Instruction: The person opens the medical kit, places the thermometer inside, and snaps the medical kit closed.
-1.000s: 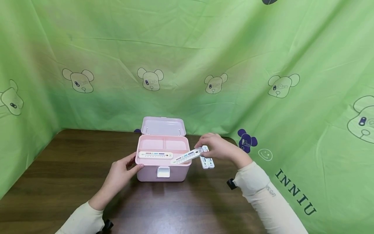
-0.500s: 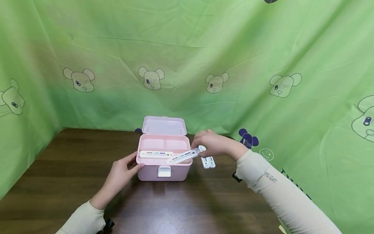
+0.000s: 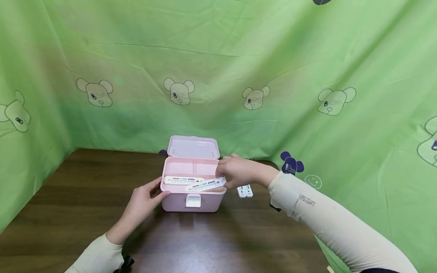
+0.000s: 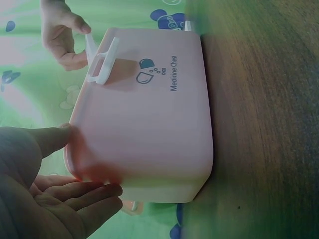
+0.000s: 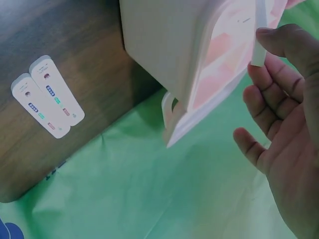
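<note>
A pink medicine chest (image 3: 191, 204) stands on the table with its lid (image 3: 194, 147) raised. My left hand (image 3: 141, 204) rests at its front left corner, the thumb on the front rim and the extended fingers against the side wall. With thumb and fingertips, my right hand (image 3: 237, 170) pinches the right end of a flat white thermometer (image 3: 206, 184). That thermometer slants across the front compartment, its left end low. A second thermometer (image 3: 182, 180) lies along the same compartment, partly overlapped. In the right wrist view, the held one shows edge-on as a white strip (image 5: 259, 50).
Two more white thermometers (image 5: 52, 94) lie side by side on the table, right of the chest, partly hidden by my right hand in the head view. A white latch (image 3: 193, 200) hangs at the chest's front. Green cloth (image 3: 218, 57) surrounds the brown table (image 3: 85, 197).
My right hand has moved left over the chest's right rim, bringing the held thermometer further into the front compartment, where it now overlaps the other one. My left hand has stayed at the corner.
</note>
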{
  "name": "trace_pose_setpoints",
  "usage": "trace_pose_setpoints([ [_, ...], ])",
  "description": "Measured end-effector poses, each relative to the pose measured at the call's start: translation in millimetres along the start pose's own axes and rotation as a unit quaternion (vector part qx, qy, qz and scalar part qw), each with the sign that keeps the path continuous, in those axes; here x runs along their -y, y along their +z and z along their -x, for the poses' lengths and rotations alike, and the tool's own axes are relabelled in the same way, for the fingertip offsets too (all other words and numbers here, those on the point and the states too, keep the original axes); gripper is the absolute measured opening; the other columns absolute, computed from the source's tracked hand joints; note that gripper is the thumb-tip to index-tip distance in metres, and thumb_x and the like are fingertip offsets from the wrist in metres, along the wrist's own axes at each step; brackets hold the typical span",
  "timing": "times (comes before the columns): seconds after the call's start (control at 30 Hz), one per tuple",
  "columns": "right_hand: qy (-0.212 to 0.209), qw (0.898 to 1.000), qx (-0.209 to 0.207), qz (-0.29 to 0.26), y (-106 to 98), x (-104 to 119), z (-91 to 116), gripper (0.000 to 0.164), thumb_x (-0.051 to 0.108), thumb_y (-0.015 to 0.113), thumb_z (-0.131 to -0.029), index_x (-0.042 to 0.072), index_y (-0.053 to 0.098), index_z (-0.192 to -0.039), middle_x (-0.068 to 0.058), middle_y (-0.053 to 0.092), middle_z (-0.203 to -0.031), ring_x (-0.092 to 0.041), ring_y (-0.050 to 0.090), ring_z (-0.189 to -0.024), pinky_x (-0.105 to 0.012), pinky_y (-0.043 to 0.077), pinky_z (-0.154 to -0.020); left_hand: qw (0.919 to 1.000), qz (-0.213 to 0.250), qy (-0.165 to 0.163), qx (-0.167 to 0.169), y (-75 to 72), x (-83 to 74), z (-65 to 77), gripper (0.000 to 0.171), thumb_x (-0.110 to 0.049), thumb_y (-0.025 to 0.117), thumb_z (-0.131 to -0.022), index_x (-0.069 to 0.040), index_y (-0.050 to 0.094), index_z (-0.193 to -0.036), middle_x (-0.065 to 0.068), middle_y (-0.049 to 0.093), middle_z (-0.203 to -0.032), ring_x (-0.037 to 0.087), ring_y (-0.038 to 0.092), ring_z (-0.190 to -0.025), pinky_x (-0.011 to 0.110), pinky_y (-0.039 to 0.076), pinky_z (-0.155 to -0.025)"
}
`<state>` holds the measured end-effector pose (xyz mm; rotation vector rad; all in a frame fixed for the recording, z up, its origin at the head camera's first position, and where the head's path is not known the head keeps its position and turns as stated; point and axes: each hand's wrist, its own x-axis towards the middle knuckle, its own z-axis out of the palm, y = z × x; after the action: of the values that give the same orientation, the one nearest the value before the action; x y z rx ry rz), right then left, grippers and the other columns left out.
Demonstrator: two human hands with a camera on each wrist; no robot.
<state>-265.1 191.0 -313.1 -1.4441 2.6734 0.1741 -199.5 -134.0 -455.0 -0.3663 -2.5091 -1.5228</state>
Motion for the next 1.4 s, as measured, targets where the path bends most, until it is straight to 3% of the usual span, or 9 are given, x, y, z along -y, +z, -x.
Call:
trace_pose_setpoints([
  [0.33,-0.015,1.000,-0.006,-0.012,11.1,2.9,-13.7,0.026,0.025,0.080,-0.082,0.015,0.073,-0.104,0.007,0.067,-0.099,-0.013,0.057,-0.103,-0.036,0.042,-0.091,1.0000,-0.009,-0.004,0.002,0.0,-0.3,0.4,0.062,-0.021,0.080,-0.091,0.000,0.056,-0.144,0.019,0.066,-0.134,0.031,0.066,-0.123,0.046,0.058,-0.096],
  [0.7,-0.016,0.997,-0.015,-0.068,26.2,1.6,-18.0,0.027,0.024,0.079,-0.084,0.014,0.073,-0.109,0.007,0.068,-0.102,-0.010,0.058,-0.102,-0.034,0.039,-0.091,0.9996,-0.016,-0.017,0.017,2.9,-5.4,-1.3,0.063,-0.023,0.079,-0.093,-0.001,0.055,-0.146,0.018,0.064,-0.138,0.031,0.065,-0.125,0.046,0.057,-0.097],
  [1.4,-0.009,0.996,0.001,-0.091,32.7,6.0,-43.4,0.022,0.023,0.079,-0.084,0.018,0.073,-0.104,0.010,0.066,-0.093,-0.008,0.056,-0.096,-0.038,0.039,-0.098,0.9992,-0.037,-0.006,-0.012,2.1,-3.5,1.4,0.063,-0.024,0.079,-0.092,0.001,0.055,-0.145,0.019,0.065,-0.136,0.032,0.064,-0.125,0.046,0.057,-0.098],
])
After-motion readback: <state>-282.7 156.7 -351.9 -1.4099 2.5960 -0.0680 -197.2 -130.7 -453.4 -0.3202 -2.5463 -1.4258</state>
